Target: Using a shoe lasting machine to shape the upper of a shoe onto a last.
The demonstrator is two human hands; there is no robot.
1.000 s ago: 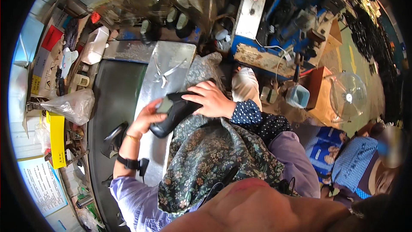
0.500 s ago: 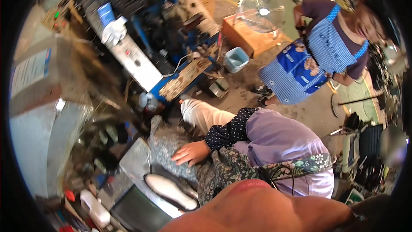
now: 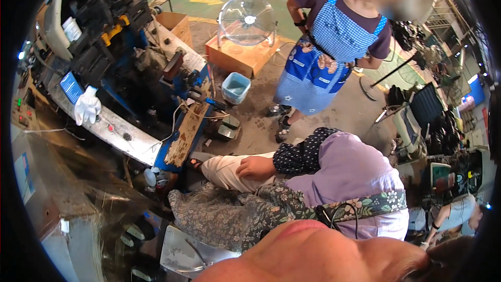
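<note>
My right hand (image 3: 255,167) rests on the thigh of my pale trousers (image 3: 224,171), its fingers lying loosely along the cloth with nothing in them. A dark sleeve with white dots (image 3: 300,154) covers that forearm. Below the hand, a floral apron (image 3: 219,209) spreads over my lap. Beside the apron, at the lower left, lies a grey metal plate (image 3: 177,245) with a dark cable on it. My left hand does not show.
A person in a blue checked apron (image 3: 308,78) stands ahead. Left of them are a light-blue bin (image 3: 236,89), a fan (image 3: 248,18) on a wooden box (image 3: 250,60), and a machine with a white edge (image 3: 130,138) bearing a white glove (image 3: 87,107). Dark shoes (image 3: 136,231) sit at lower left.
My view has swung, shifting the surroundings. My right hand has moved from the apron onto the trousers. The white-soled shoe seen beside the apron has left view.
</note>
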